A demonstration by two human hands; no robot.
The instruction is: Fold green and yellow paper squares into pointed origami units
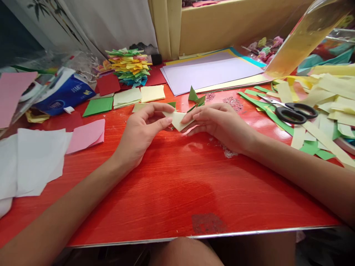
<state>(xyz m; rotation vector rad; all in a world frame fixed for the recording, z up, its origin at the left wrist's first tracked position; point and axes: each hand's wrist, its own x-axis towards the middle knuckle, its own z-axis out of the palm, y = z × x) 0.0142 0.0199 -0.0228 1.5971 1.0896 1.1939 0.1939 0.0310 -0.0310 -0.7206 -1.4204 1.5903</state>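
A small cream paper piece (pixel 179 121), folded to a point at its lower edge, is held between both hands above the red table (pixel 166 192). My left hand (pixel 145 129) pinches its left end between thumb and fingers. On the right end, the fingers of my right hand (pixel 215 122) are closed. Just behind the hands lie small folded green pieces (pixel 193 94), partly hidden by my fingers.
Black-handled scissors (pixel 294 112) lie among paper strips (pixel 330 103) at right. Behind are large paper sheets (pixel 210 70), a leaning bottle (pixel 302 40) and a colourful folded-paper stack (pixel 130 68). White sheets (pixel 39 159), pink squares (pixel 87 136) and a blue packet (pixel 65 92) are at left.
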